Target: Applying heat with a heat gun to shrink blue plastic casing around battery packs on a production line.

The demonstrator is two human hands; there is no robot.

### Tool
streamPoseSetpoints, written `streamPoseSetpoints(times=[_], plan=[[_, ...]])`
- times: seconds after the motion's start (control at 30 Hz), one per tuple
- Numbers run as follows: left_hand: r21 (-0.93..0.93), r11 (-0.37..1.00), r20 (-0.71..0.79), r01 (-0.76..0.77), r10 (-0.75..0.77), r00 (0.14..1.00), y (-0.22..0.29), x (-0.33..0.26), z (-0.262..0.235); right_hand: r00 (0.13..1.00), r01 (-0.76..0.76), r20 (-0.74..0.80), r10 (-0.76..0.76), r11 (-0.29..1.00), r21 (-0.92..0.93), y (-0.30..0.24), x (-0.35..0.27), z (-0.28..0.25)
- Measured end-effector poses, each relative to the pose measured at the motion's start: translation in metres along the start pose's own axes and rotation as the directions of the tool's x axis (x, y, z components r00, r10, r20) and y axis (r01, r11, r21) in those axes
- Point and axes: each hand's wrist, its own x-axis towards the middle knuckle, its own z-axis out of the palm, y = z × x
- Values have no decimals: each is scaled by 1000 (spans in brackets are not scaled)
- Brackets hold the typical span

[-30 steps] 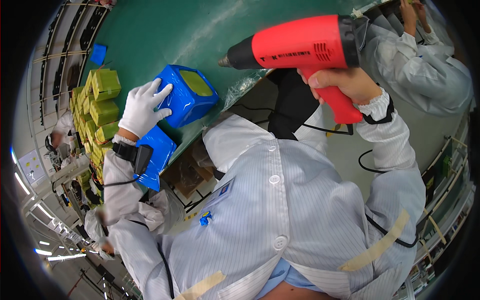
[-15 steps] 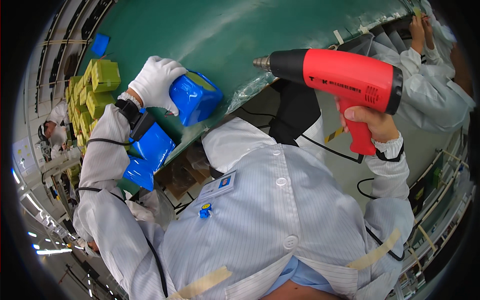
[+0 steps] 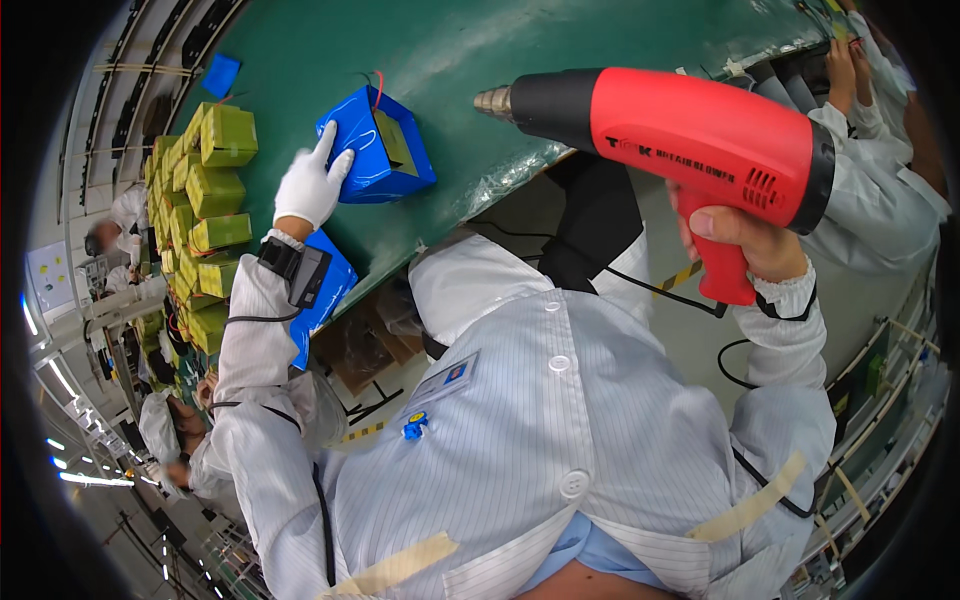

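Blue plastic wraps the block [image 3: 365, 165] on the green table [image 3: 470, 50], and over the last half second it has been turned so that a red wire [image 3: 379, 88] now shows at its top and an open end of the wrap, yellow-green inside, faces the nozzle [image 3: 495, 102], which seems to leave that end exposed to the hot air. The gloved left hand [image 3: 308, 188], no longer cupped over it, rests index finger and thumb, spread apart, against its side without gripping; the bare right hand [image 3: 745, 240] is wrapped around the handle of the red heat gun [image 3: 700, 140], well apart from the block.
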Motion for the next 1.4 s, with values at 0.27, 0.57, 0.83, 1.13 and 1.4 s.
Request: streamPoseSetpoints(times=[0.27, 0.57, 0.83, 1.13, 1.4], plan=[[-117, 950, -201, -288, 261, 944, -39, 9, 34, 999, -40, 8, 40, 996, -76, -7, -4, 11], [-93, 946, -297, -309, 270, 916, -32, 12, 39, 998, 51, 51, -45, 991, -123, -42, 25, 33], [-231, 922, -395, -311, 203, 896, -37, 7, 43, 989, -33, 128, 74, 955, -294, -113, 75, 68], [-172, 966, -341, -194, 127, 931, -10, -4, 34, 999, -3, 31, 11, 965, -262, -117, 80, 80], [-296, 902, -469, -315, 150, 870, -32, 7, 53, 997, -59, 23, 67, 966, -250, -126, 94, 89]])
